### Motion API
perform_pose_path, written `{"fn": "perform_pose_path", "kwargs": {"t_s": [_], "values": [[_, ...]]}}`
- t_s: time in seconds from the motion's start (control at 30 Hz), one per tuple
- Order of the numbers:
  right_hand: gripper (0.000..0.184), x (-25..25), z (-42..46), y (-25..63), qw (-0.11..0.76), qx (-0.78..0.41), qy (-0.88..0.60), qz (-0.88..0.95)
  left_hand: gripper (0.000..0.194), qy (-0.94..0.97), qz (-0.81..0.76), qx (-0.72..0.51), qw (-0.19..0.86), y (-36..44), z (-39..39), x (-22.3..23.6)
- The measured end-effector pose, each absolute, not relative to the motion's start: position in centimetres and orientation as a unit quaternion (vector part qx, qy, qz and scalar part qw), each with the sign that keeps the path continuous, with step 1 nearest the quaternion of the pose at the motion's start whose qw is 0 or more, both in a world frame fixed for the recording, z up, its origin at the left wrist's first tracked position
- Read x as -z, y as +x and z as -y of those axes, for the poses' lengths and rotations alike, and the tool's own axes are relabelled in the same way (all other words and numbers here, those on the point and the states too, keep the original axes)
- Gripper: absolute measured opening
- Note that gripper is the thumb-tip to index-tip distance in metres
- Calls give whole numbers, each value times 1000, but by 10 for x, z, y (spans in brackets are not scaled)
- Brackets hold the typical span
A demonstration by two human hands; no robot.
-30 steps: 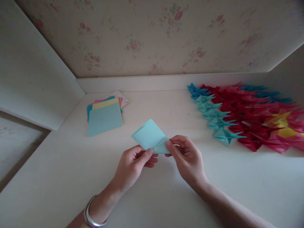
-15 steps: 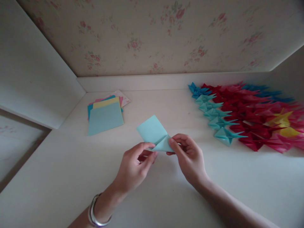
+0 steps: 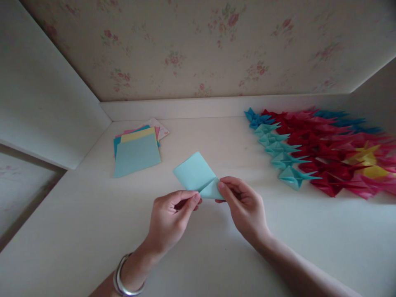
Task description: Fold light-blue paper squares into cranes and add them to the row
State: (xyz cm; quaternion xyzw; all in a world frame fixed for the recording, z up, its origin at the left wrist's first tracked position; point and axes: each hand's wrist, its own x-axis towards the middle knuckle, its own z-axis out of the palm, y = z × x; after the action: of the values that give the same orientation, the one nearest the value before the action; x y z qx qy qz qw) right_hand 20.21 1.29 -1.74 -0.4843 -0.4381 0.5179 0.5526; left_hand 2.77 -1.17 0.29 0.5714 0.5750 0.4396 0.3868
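The light aqua paper (image 3: 196, 172), partly folded, is held up in front of the person, over the near middle of the white desk (image 3: 198, 255); one corner points away from the body and a smaller folded flap lies at its near right. The left hand (image 3: 173, 216) pinches its near edge between thumb and index finger, just left of the flap, with the other fingers curled beneath. The right hand (image 3: 244, 206) grips the flap's outer end, thumb on top and fingers behind. A silver bracelet (image 3: 122, 278) circles the left wrist. Beyond the left hand, to the left, lies an overlapping stack of paper sheets (image 3: 137, 154): pale blue on top, then yellow, with darker blue, pink and a white patterned one showing behind. To the right, beyond the right hand, folded paper pieces (image 3: 321, 152) stand close together in rows, aqua, blue, red, pink and yellow. Behind the desk rises floral wallpaper (image 3: 185, 49).
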Motion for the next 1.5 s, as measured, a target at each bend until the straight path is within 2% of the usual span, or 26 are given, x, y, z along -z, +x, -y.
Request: {"fn": "perform_pose_path", "kwargs": {"t_s": [0.27, 0.73, 0.93, 1.17, 1.27, 1.37, 1.5], "values": [[15, 19, -11, 204, 534, -455, -526, 481, 9, 529, -578, -462, 415, 29, 12, -3], [12, 17, -12, 204, 543, -445, -535, 469, 13, 512, -573, -473, 432, 31, 12, 1], [16, 17, -18, 209, 550, -432, -539, 470, 35, 493, -560, -485, 455, 28, 9, 5], [19, 19, -17, 209, 531, -431, -548, 481, 15, 539, -571, -471, 402, 27, 6, 4], [19, 19, -17, 209, 532, -433, -551, 475, 7, 594, -554, -467, 349, 28, 6, 3], [18, 17, -16, 209, 533, -455, -536, 471, 9, 627, -548, -463, 303, 28, 6, 0], [22, 15, -16, 208, 532, -507, -502, 456, 12, 619, -558, -461, 305, 28, 8, -2]]}}
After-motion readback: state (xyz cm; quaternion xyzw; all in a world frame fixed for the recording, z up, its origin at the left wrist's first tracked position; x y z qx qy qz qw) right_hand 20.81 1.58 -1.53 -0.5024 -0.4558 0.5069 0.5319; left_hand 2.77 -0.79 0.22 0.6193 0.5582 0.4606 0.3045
